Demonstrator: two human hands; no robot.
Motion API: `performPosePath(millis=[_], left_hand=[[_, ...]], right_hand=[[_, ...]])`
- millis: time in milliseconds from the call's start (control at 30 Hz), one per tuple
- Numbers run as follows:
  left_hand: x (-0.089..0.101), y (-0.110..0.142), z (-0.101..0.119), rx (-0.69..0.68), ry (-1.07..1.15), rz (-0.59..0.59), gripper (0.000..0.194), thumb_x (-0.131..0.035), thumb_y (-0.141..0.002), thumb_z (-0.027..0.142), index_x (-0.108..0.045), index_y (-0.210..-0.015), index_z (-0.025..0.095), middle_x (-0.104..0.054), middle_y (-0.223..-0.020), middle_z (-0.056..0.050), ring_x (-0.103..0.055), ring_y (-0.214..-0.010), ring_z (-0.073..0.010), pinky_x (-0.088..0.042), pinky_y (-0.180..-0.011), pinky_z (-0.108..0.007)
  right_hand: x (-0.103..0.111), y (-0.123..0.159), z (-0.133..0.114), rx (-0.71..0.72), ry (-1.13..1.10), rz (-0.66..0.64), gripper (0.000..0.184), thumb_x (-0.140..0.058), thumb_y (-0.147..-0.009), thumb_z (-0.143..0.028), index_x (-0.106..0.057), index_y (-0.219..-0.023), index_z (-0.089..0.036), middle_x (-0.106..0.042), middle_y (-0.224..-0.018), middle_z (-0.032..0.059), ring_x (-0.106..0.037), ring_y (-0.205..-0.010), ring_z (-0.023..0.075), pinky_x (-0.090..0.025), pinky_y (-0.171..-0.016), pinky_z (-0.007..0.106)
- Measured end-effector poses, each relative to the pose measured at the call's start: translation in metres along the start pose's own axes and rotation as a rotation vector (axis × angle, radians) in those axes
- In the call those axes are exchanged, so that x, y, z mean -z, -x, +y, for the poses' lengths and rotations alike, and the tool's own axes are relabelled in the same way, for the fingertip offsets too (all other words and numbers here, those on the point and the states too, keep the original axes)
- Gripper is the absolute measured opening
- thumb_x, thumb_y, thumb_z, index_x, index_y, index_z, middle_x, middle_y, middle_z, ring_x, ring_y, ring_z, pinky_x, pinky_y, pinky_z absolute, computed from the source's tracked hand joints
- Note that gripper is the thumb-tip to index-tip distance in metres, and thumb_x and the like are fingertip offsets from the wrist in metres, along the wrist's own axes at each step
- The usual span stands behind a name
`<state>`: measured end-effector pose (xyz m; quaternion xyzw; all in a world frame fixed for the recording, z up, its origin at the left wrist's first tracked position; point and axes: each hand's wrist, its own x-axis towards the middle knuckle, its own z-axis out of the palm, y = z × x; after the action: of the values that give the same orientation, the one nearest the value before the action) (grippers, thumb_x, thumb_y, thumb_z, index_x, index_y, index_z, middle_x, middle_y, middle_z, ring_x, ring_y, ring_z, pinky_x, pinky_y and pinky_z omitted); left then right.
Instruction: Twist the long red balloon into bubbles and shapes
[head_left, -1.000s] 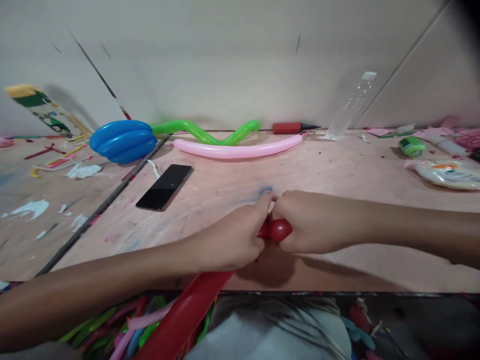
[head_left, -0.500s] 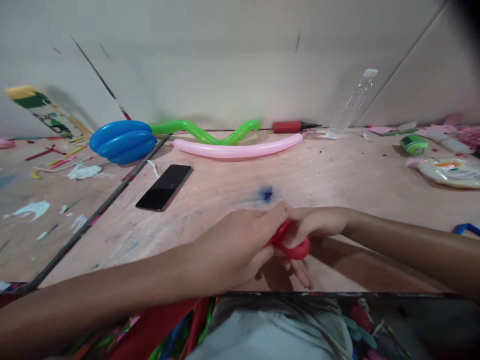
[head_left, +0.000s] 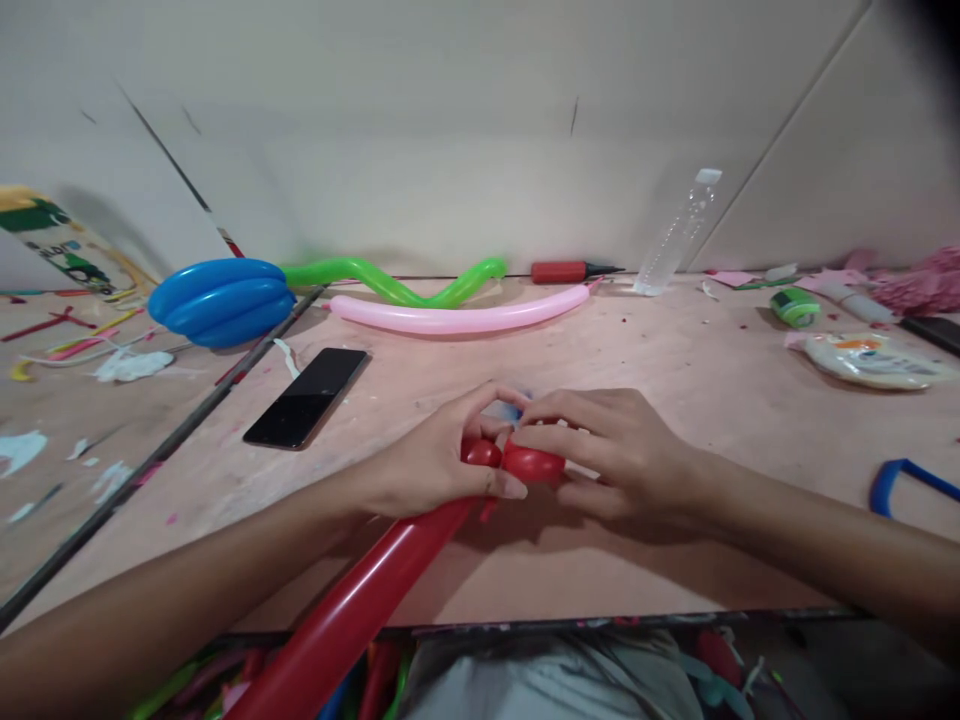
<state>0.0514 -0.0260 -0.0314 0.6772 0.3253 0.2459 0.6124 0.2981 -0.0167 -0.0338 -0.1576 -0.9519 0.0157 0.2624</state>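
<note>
Pinkish table (head_left: pixel 637 360) backs a glossy red balloon (head_left: pixel 373 590).

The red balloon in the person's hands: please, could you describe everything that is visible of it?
The red balloon is long and tubular, smooth and shiny, rubbery-looking and inflated. Its long part slants from the picture's lower edge up over the near edge of the table. Two small rounded bubbles show farther up: the left hand curls around one, and the right hand touches the other. The hands partly hide where the parts join.
</note>
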Motion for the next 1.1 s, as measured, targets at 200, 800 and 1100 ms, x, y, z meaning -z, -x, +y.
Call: performPosePath(millis=[200, 800, 1100], left_hand=[[-0.020, 0.003, 0.006, -0.016, -0.224, 0.131, 0.042, -0.073, -0.084, 0.019, -0.056, -0.122, 0.021, -0.075, -0.117, -0.009, -0.072, -0.100, -0.0242, -0.055, -0.080, -0.030], [-0.017, -0.008, -0.011, 0.024, 0.053, 0.396, 0.052, -0.079, -0.085, 0.039, -0.066, -0.132, 0.019, -0.075, -0.105, -0.005, -0.070, -0.083, -0.0195, -0.058, -0.075, -0.032], [-0.032, -0.010, -0.030, 0.000, 0.109, 0.614, 0.037, -0.078, -0.085, 0.037, -0.065, -0.113, 0.016, -0.072, -0.110, -0.005, -0.065, -0.099, -0.0208, -0.052, -0.092, -0.034]], right_hand=[[-0.005, -0.011, -0.012, -0.445, -0.578, 0.085, 0.012, -0.062, -0.079, -0.015, -0.061, -0.090, -0.020, -0.064, -0.079, -0.0022, -0.058, -0.070, 0.0136, -0.045, -0.064, 0.026], [-0.036, -0.004, -0.025, -0.634, -0.497, 0.163, 0.028, -0.070, -0.091, -0.043, -0.051, -0.089, -0.023, -0.061, -0.072, -0.0038, -0.057, -0.059, 0.0132, -0.042, -0.057, 0.027], [-0.036, -0.006, -0.028, -0.287, 0.175, 0.021, 0.026, -0.054, -0.103, -0.041, -0.063, -0.096, -0.018, -0.076, -0.080, 0.0074, -0.067, -0.066, 0.0224, -0.033, -0.058, 0.035]])
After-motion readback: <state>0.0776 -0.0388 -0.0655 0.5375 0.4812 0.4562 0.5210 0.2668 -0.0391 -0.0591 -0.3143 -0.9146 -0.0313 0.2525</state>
